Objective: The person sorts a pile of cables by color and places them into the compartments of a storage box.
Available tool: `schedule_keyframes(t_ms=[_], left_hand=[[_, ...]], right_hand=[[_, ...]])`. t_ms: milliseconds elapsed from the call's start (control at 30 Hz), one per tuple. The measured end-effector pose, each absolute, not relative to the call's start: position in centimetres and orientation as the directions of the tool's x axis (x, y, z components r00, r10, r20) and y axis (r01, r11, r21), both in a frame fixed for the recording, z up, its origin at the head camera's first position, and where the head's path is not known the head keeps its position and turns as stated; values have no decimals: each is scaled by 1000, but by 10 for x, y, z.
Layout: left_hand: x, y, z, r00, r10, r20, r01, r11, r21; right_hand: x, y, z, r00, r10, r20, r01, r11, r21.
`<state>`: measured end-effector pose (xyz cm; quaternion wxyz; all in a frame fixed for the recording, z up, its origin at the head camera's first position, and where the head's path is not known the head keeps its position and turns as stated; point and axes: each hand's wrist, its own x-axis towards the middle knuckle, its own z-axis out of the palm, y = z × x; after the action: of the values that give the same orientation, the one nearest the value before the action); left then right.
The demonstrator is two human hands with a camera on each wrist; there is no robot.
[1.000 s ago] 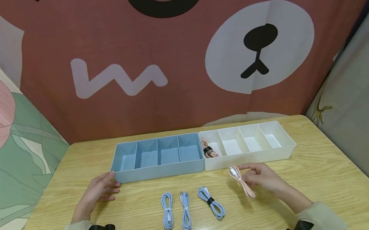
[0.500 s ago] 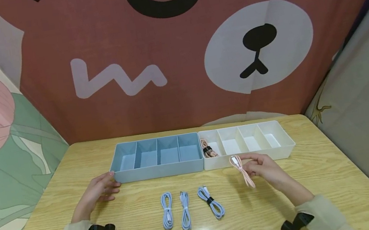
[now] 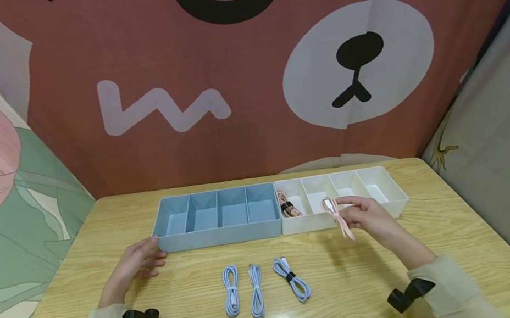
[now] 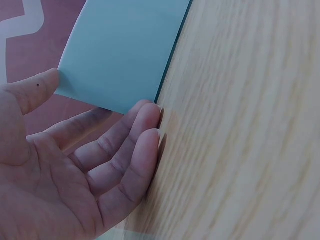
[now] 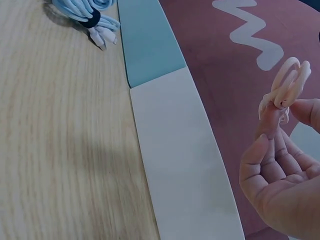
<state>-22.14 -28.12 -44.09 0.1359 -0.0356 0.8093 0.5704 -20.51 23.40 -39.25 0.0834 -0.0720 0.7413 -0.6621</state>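
My right hand (image 3: 372,221) pinches a bundled pink charging cable (image 3: 340,220) between thumb and fingertips. In the head view the cable overlaps the front wall of the white divided box (image 3: 302,224), around its second and third compartments. The right wrist view shows the cable's pale loops (image 5: 287,92) standing above the fingertips. With fingers loosely bent, my left hand (image 3: 134,264) touches the left end of the blue divided box (image 3: 219,237). Another pink cable (image 3: 287,206), tied with a black strap, lies in the white box's leftmost compartment.
Three coiled blue cables lie on the wooden table in front of the boxes: a left one (image 3: 230,292), a middle one (image 3: 256,292) and a black-strapped one (image 3: 292,280). Both boxes stand end to end. Behind the table hangs a bear-print cloth (image 3: 252,142).
My right hand has lifted the pink cable away from me and slightly right, from in front of the white box up to its front rim. My left hand stays put.
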Motion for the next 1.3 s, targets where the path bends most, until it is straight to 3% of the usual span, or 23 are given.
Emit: schedule_keyframes(t_ms=[433,1100,1300], left_hand=[[-221,-281,-440,-958,96,-270,-222,350,910],[-223,-280,-442,-956,95,-277,-228,348,909],[-223,-281,-441,-957,93,-275,-226,353,908]], right_hand=[[-231,234,-387,-984,-174,-31,22,54,-998],[-269,240,-385,-994,-76,-84,69,175,-982],[-274,241,-389,-998,-53,-30,7,388,-922]])
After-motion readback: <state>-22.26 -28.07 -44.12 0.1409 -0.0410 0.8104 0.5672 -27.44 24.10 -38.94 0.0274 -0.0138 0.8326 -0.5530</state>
